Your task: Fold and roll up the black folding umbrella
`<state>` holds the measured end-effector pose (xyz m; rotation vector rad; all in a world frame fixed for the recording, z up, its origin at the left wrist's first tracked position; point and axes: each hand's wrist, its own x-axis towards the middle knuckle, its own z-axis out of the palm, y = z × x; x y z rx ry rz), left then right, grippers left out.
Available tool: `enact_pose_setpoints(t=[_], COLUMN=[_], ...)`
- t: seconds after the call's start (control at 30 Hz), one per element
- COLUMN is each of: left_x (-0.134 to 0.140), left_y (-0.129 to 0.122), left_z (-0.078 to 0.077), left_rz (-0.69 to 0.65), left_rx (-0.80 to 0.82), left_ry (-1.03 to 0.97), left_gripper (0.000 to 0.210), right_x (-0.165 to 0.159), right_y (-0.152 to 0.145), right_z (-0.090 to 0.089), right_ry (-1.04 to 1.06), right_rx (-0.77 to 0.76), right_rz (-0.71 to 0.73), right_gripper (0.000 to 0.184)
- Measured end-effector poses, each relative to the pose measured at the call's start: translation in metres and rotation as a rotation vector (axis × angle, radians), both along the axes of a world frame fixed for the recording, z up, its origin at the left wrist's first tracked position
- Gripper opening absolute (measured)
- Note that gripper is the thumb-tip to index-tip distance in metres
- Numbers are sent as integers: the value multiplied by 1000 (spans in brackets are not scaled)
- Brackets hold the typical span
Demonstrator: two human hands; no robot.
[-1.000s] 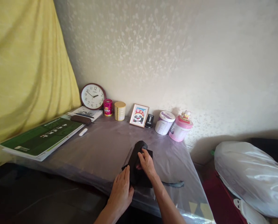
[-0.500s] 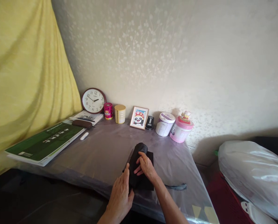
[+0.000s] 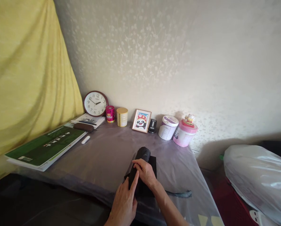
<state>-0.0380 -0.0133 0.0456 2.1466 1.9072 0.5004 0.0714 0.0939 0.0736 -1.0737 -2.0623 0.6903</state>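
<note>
A black rolled bundle of what looks like cloth (image 3: 144, 153) lies tilted on the table in front of me, over a flat black piece (image 3: 153, 163). I cannot tell exactly what the bundle is. Gripping its near left side is my left hand (image 3: 125, 199), with the index finger pointing up along it and the thumb low on the near end. My right hand (image 3: 145, 172) curls over the top of the roll from the right, its fingertips close to the left index finger. Both hands hide much of the roll's near half.
A dark strip (image 3: 180, 194) lies right of the bundle. Along the wall stand a clock (image 3: 95, 103), a pink tin (image 3: 110, 114), a yellow-lidded can (image 3: 122, 117), a picture frame (image 3: 141, 121) and two tubs. A green book (image 3: 46, 146) lies left; a plastic-wrapped bundle (image 3: 258, 175) sits right.
My right hand has moved left across the roll, its fingers now lying over the top. The left index finger has come up beside them. The view has shifted slightly.
</note>
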Motion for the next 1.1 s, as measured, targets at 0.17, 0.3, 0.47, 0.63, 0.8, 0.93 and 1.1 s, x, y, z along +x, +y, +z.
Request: enact_pose_setpoints(t=[0.17, 0.3, 0.47, 0.63, 0.8, 0.93, 1.1], left_x=[-1, 0, -3, -5, -4, -3, -2], left_y=[2, 1, 1, 3, 4, 3, 1], left_z=[0, -2, -14, -22, -6, 16, 23], left_rz=[8, 18, 19, 24, 3, 29, 38], left_rx=[-50, -77, -45, -47, -168, -255, -274], left_ry=[8, 10, -41, -39, 5, 56, 66], left_gripper=[75, 71, 64, 64, 64, 64, 63], right_x=[6, 7, 5, 7, 9, 9, 24], right_y=[5, 11, 23, 48, 73, 87, 89], right_z=[-2, -6, -10, -15, -22, -23, -21], right_ry=[-68, -122, -221, -282, -308, -283, -204], right_rx=[162, 247, 226, 250, 225, 148, 84], right_rz=[81, 121, 119, 104, 33, -52, -311], right_gripper=[27, 25, 27, 30, 34, 29, 30])
